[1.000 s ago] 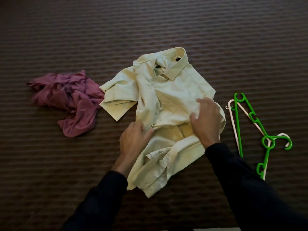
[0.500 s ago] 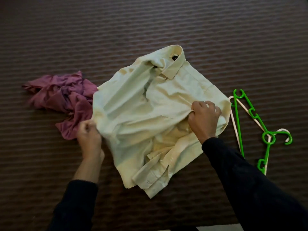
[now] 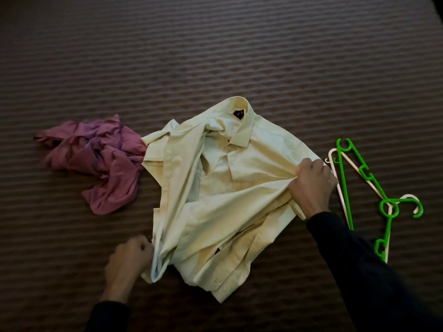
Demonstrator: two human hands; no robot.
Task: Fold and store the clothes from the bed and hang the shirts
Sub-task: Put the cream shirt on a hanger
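Shirt (image 3: 227, 195) rumpled mid-bed (image 3: 215, 56), hangers (image 3: 364, 188) beside it toward the right edge. Left hand (image 3: 130, 259) and right hand (image 3: 311, 185) each clench fabric. Advice: draw evenly apart, flatten before inserting hanger.

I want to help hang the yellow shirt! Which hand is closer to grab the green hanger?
The right hand, probably. It grips the pale yellow collared shirt at its right edge, just beside the green plastic hanger. The left hand holds the shirt's lower left edge, far across the shirt.
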